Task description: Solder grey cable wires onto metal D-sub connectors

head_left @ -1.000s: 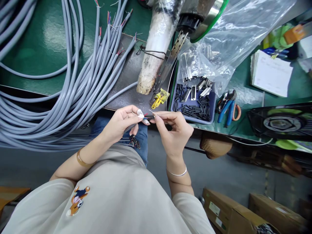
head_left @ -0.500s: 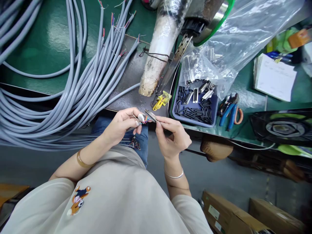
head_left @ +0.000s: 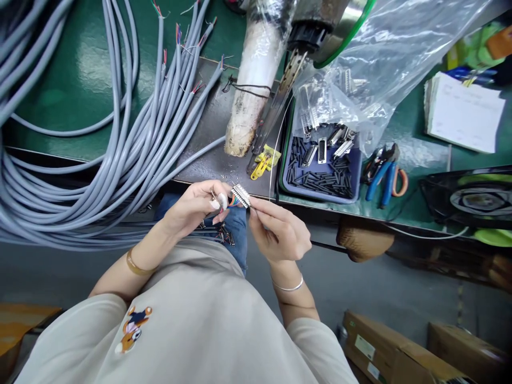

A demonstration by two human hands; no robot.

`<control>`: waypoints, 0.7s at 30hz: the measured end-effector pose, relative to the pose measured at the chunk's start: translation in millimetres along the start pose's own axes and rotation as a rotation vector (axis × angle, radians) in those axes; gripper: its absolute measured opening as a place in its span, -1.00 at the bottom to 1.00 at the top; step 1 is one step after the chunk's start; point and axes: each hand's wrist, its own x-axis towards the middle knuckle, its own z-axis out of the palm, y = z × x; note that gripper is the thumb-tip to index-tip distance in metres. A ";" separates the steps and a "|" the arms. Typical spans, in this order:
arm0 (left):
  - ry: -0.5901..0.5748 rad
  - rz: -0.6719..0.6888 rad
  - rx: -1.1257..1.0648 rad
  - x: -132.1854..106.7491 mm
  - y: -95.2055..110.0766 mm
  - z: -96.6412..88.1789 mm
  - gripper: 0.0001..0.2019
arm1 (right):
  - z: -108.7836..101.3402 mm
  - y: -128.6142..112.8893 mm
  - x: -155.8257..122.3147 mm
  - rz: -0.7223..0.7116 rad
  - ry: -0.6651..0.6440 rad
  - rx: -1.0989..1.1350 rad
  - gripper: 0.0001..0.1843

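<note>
My left hand (head_left: pixel 196 205) and my right hand (head_left: pixel 278 229) meet just below the bench edge, over my lap. Between their fingertips sits a small metal multi-pin connector (head_left: pixel 240 196) with short coloured wires fanning out toward my left fingers. My left fingers pinch those wires and the connector's end. My right thumb and forefinger are pinched at the connector's right end. Small black sleeves (head_left: pixel 224 233) lie on my lap below.
A thick bundle of grey cables (head_left: pixel 120 133) covers the left of the green bench. A blue tray (head_left: pixel 352 184) holds black sleeves and metal connectors, under a clear plastic bag (head_left: pixel 384 58). Blue-handled cutters (head_left: pixel 380 173), a yellow clip (head_left: pixel 262 162), a wrapped soldering stand (head_left: pixel 252 90) and cardboard boxes (head_left: pixel 384 346) are nearby.
The connector has turned so its metal face shows, and both hands have drawn slightly down and closer together. My right hand has curled in under the connector.
</note>
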 end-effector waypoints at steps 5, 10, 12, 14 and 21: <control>0.078 0.054 0.228 -2.7 -0.3 1.3 -0.77 | 5.2 2.1 -3.7 0.081 0.084 -0.076 -0.79; 0.076 0.164 0.321 -4.1 -2.9 0.8 -0.80 | 7.3 2.9 -8.0 0.055 0.113 -0.075 -0.75; 0.063 0.199 0.355 -4.4 -4.2 -1.2 -0.83 | 8.0 3.6 -8.9 0.041 0.124 -0.072 -0.76; 0.045 0.255 0.401 -4.7 -5.4 -3.2 -0.86 | 8.6 4.6 -9.5 0.022 0.143 -0.063 -0.78; 0.167 0.237 0.413 -5.7 -8.2 4.5 -0.80 | 10.2 7.5 -8.8 0.041 0.111 -0.069 -0.78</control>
